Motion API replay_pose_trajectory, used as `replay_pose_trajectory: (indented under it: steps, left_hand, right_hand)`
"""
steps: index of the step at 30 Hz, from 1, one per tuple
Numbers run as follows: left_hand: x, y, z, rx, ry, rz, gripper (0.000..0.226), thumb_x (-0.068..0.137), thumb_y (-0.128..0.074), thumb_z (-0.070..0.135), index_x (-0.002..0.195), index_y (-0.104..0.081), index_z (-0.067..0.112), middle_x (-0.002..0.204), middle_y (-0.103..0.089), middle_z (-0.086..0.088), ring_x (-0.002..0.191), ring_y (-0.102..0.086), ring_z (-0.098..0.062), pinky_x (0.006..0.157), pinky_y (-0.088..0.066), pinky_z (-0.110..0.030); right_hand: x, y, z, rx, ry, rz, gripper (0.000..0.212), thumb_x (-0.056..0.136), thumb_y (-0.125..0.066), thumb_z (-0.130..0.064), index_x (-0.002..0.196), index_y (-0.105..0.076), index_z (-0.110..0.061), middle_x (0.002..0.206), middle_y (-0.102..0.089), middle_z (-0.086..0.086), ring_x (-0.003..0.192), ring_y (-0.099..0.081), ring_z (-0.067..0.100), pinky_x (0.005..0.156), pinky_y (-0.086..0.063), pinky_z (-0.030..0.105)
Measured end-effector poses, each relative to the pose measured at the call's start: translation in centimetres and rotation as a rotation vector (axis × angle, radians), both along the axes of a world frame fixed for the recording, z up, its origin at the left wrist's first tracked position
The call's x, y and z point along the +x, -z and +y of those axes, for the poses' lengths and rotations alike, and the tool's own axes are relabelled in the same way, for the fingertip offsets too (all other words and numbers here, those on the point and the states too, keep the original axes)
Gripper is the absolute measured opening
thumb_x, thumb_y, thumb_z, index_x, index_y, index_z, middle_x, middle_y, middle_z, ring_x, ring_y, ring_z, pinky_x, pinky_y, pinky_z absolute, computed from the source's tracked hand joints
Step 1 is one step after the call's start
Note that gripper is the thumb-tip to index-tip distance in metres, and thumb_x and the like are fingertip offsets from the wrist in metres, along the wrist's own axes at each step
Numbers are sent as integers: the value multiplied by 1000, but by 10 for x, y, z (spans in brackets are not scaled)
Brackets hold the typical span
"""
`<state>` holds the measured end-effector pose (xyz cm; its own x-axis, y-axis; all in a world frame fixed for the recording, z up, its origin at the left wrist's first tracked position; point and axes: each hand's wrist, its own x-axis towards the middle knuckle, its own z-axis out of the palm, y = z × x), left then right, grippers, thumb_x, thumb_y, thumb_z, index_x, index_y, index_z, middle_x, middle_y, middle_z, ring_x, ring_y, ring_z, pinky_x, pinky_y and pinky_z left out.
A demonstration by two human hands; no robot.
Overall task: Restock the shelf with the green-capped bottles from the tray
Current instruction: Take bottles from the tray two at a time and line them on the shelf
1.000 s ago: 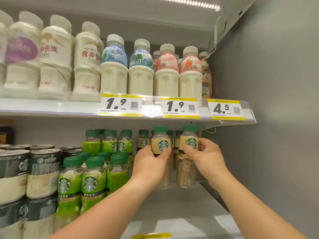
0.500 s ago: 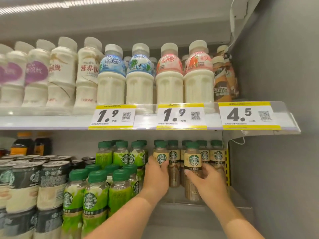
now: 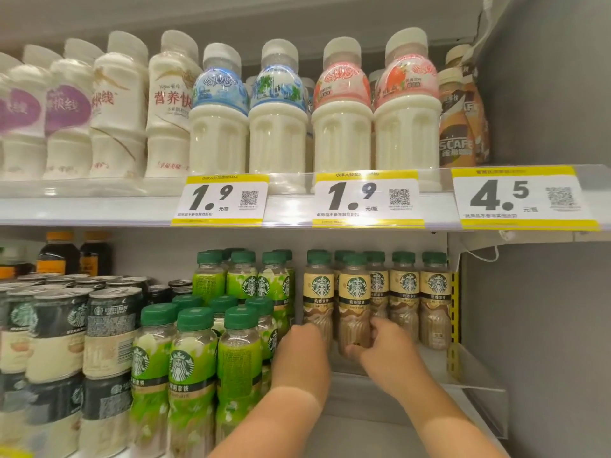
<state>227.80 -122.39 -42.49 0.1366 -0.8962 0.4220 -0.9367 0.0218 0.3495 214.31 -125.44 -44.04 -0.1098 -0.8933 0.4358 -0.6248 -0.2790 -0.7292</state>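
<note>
On the lower shelf (image 3: 390, 408) stand several green-capped coffee bottles with beige labels. My left hand (image 3: 302, 350) is wrapped round the base of one beige-label bottle (image 3: 318, 292). My right hand (image 3: 385, 347) grips the base of the bottle beside it (image 3: 354, 299), which stands a little in front of the row. Further green-capped beige-label bottles (image 3: 419, 292) line up behind and to the right, reaching a yellow divider. The tray is out of view.
Green-label bottles (image 3: 195, 365) with green caps crowd the shelf left of my hands, with stacked cans (image 3: 66, 328) beyond them. The upper shelf (image 3: 99, 209) carries white milk bottles and price tags. A grey wall (image 3: 545, 325) closes the right side.
My hands have slid down from the bottles' labels to their bases and pushed both bottles deeper into the shelf. The view has moved closer and lower.
</note>
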Motion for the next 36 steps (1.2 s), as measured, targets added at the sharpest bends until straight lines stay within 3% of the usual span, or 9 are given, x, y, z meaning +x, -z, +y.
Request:
replay_pose_trajectory:
  steps: [5, 15, 20, 23, 26, 32, 36]
  left_hand:
    - [-5, -2, -13, 37, -13, -112, 29, 92, -49, -7, 113, -66, 5, 118, -67, -12, 111, -64, -27, 88, -53, -33]
    - [-7, -2, -15, 35, -14, -154, 28, 93, -49, -5, 116, -65, 2, 121, -65, -14, 115, -63, -29, 89, -53, -35]
    - [-9, 2, -16, -60, -81, -49, 46, 95, -50, -1, 138, -32, -6, 125, -64, -14, 115, -65, -24, 88, -54, -29]
    - [-10, -1, -13, -67, -67, -39, 37, 95, -52, -1, 129, -37, 1, 125, -64, -12, 115, -66, -24, 87, -54, -30]
    - [-10, -3, -11, -47, -70, -44, 40, 96, -50, 0, 133, -37, -5, 127, -62, -13, 118, -64, -24, 90, -53, -30]
    - [-10, -3, -2, -6, -60, -47, 66, 97, -46, -1, 149, -9, -15, 135, -57, -18, 123, -59, -26, 97, -50, -32]
    - [-9, 1, 13, -6, 8, -101, 66, 97, -48, 1, 151, -11, -7, 136, -54, -18, 123, -58, -28, 96, -49, -31]
  right_hand:
    - [8, -2, -8, -23, 44, 12, 43, 71, -85, -27, 94, -50, -17, 92, -64, 3, 83, -62, 20, 70, -51, 33]
    - [15, 8, -10, -98, 104, 121, 42, 75, -79, -41, 98, -53, -18, 92, -65, 3, 85, -64, 24, 74, -55, 41]
    - [15, 10, -8, -117, 102, 116, 43, 77, -78, -40, 105, -54, -17, 100, -67, 4, 91, -65, 25, 76, -55, 39]
    - [16, 11, -6, -129, 100, 114, 43, 77, -77, -40, 104, -53, -18, 99, -69, 5, 91, -66, 25, 76, -56, 40]
    - [16, 11, -7, -126, 86, 120, 42, 78, -76, -40, 107, -55, -18, 101, -69, 4, 93, -66, 25, 78, -56, 41]
    - [17, 11, -8, -114, 94, 162, 43, 79, -74, -43, 111, -57, -19, 103, -69, 4, 93, -66, 25, 79, -56, 41]
    - [16, 8, -3, -101, 101, 205, 42, 81, -73, -41, 110, -56, -16, 88, -64, 3, 79, -63, 22, 72, -56, 40]
